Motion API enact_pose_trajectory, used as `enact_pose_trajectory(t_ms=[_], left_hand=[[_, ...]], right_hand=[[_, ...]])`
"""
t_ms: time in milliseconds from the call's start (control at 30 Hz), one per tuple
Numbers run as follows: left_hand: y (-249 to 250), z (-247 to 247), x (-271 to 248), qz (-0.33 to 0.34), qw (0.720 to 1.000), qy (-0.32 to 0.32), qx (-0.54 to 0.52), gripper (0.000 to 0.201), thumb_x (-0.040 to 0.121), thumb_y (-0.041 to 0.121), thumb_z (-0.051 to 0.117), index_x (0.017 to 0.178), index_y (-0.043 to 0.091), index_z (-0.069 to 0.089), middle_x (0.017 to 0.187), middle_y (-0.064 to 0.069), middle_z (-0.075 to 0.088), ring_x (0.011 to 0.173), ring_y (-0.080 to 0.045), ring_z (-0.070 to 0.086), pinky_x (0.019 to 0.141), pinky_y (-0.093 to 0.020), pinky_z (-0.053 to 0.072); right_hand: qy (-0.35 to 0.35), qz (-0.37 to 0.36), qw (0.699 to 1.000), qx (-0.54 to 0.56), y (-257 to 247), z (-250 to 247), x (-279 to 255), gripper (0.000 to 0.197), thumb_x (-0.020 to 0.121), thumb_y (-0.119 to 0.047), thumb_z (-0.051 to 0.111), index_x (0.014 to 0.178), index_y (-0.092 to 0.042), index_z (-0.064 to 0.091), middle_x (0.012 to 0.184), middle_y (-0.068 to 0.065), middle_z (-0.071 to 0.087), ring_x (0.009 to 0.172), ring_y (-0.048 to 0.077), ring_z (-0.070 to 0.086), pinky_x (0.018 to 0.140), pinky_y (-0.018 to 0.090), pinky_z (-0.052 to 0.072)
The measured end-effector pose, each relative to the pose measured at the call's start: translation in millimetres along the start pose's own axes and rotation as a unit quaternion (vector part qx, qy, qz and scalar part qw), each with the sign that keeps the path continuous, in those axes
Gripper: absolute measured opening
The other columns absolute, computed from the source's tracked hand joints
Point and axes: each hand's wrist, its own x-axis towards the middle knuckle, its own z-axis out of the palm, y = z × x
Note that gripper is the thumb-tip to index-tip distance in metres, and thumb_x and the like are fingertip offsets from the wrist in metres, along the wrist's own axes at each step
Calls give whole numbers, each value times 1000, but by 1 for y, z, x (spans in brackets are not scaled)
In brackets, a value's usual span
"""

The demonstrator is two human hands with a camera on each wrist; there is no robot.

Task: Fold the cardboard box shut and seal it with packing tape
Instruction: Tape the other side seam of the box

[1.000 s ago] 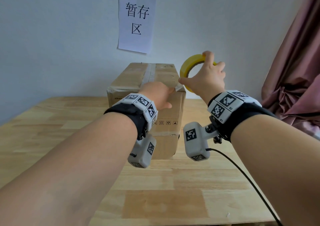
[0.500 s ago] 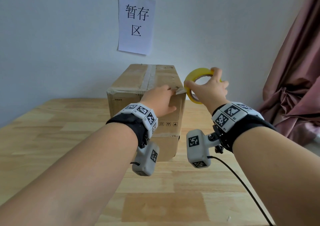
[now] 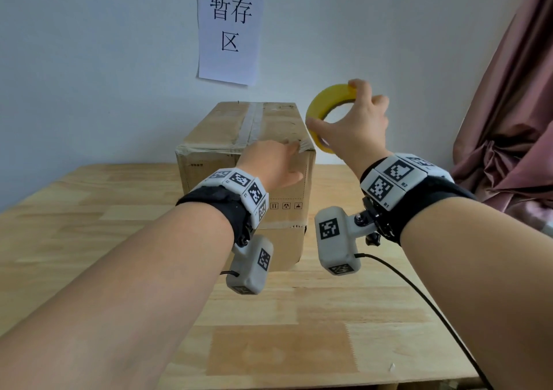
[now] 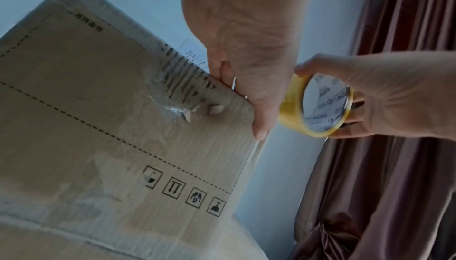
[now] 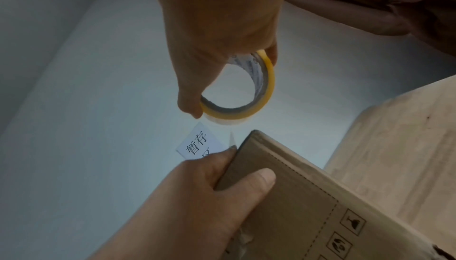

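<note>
Taping the box's near right top corner.
Wall sign point(image 3: 229, 29) reads 暂存区; cardboard box point(image 3: 224, 138) on the counter point(image 3: 89, 210) shows handling symbols. My left hand point(image 3: 269, 165) lies on that corner, fingers on top, thumb on the near face. My right hand's point(image 3: 356, 129) grip curls round the yellow tape roll point(image 3: 326, 103), raised just right of the box.
</note>
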Motion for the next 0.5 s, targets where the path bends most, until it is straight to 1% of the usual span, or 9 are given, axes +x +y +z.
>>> enact_pose_trajectory(t_ms=[100, 167, 267, 367, 433, 500], left_hand=[[0, 0, -2, -1, 1000, 4, 3, 59, 92, 47, 47, 143, 21, 33, 130, -7, 56, 104, -30, 60, 74, -36, 53], [3, -1, -2, 0, 1000, 4, 9, 59, 92, 46, 48, 144, 22, 32, 124, -7, 57, 101, -30, 60, 69, -35, 49], [8, 0, 0, 0, 1000, 4, 9, 59, 91, 49, 48, 141, 22, 36, 123, -6, 56, 101, -29, 59, 67, -34, 45], [11, -4, 3, -6, 1000, -16, 10, 59, 90, 51, 47, 140, 21, 37, 118, -6, 59, 99, -27, 60, 64, -32, 44], [14, -9, 4, 4, 999, -24, 30, 62, 91, 53, 47, 143, 24, 33, 114, -7, 60, 97, -27, 60, 64, -32, 46], [19, -13, 5, 18, 998, -34, 57, 64, 91, 53, 47, 145, 25, 29, 111, -8, 61, 97, -28, 61, 61, -32, 44]], right_hand=[[21, -3, 999, -47, 2, -6, 3, 80, 70, -43, 75, 137, -31, 33, 132, 6, 32, 115, 31, 38, 77, 35, 37], [28, 7, 996, -83, 11, -10, 3, 80, 69, -44, 75, 136, -31, 33, 133, 6, 30, 115, 32, 37, 76, 37, 38], [20, 17, 995, -93, 18, -13, 2, 80, 70, -43, 75, 136, -31, 32, 133, 6, 29, 116, 31, 36, 76, 37, 38], [10, 30, 996, -88, 14, -13, 3, 80, 70, -42, 76, 136, -31, 32, 134, 6, 29, 117, 31, 36, 77, 37, 38], [-1, 30, 995, -93, 13, -13, 4, 80, 71, -42, 76, 137, -31, 32, 134, 6, 29, 117, 31, 36, 77, 37, 37], [-12, 35, 995, -94, 15, -14, 6, 80, 71, -42, 77, 137, -32, 32, 134, 7, 29, 118, 31, 36, 77, 37, 37]])
